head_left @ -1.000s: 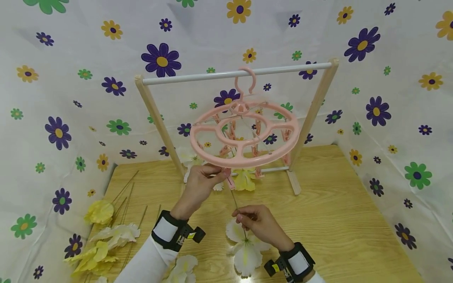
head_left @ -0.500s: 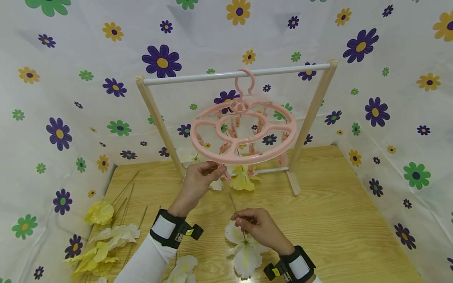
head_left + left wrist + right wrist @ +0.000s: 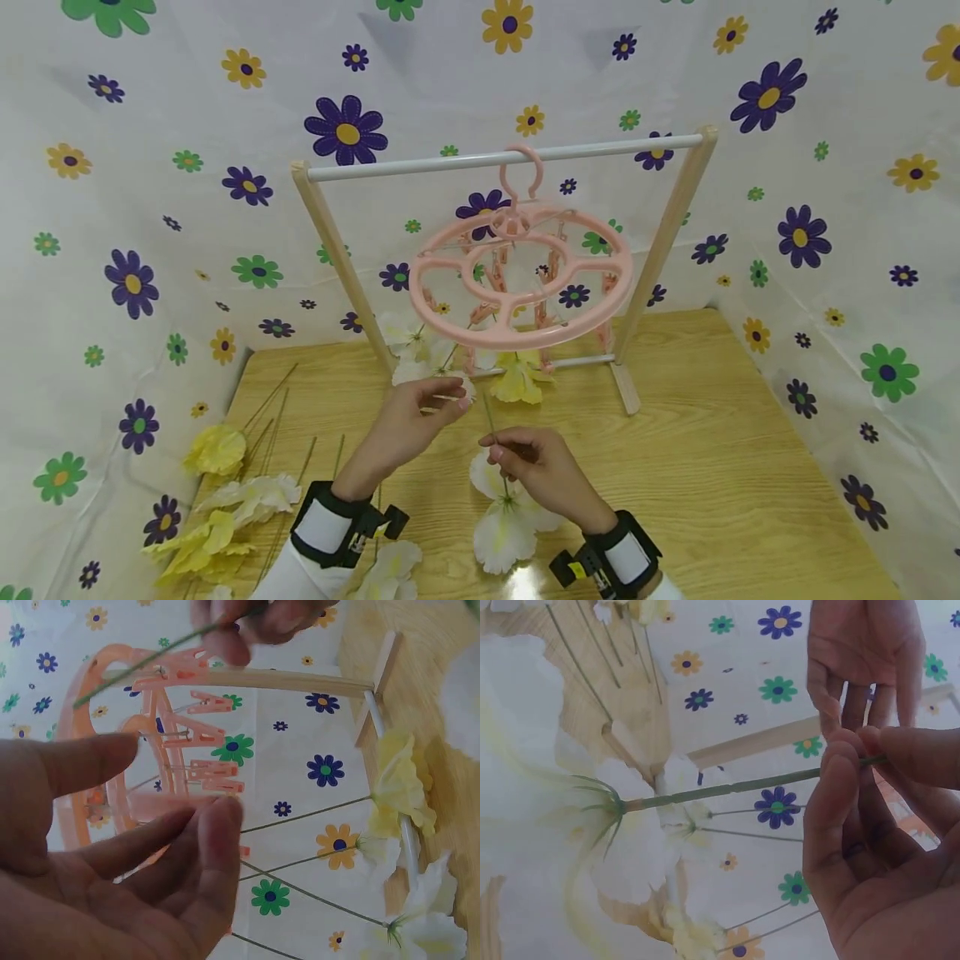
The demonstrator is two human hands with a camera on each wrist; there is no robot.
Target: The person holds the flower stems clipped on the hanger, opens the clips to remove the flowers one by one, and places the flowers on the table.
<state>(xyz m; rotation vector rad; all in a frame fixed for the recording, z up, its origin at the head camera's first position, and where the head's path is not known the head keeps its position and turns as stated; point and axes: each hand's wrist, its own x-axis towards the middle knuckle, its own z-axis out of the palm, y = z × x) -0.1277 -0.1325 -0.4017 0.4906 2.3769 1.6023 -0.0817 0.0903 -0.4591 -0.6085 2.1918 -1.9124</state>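
Note:
My right hand (image 3: 551, 473) pinches the green stem (image 3: 742, 785) of a white flower (image 3: 506, 529), whose bloom hangs downward below the fingers. Above and to the left, my left hand (image 3: 408, 421) holds nothing; in the left wrist view its thumb (image 3: 94, 757) stands apart from the bent fingers. Over both hands the pink oval hanger (image 3: 517, 337) hangs from the white rod (image 3: 420, 166). Pink clips (image 3: 202, 735) dangle beneath it. Behind the left hand, a yellow flower (image 3: 519, 379) and white flowers (image 3: 411, 337) hang head down on stems.
The wooden posts (image 3: 337, 250) of the rack stand at both sides, with a foot (image 3: 625, 388) on the right. Yellow flowers (image 3: 215, 450) and white ones (image 3: 258, 497) lie at the table's left, stems pointing away. Another white flower (image 3: 392, 571) lies near the front.
My left hand has let go of the pink clip and moved down and left, away from the hanger. My right hand, with the flower, has shifted slightly left and up.

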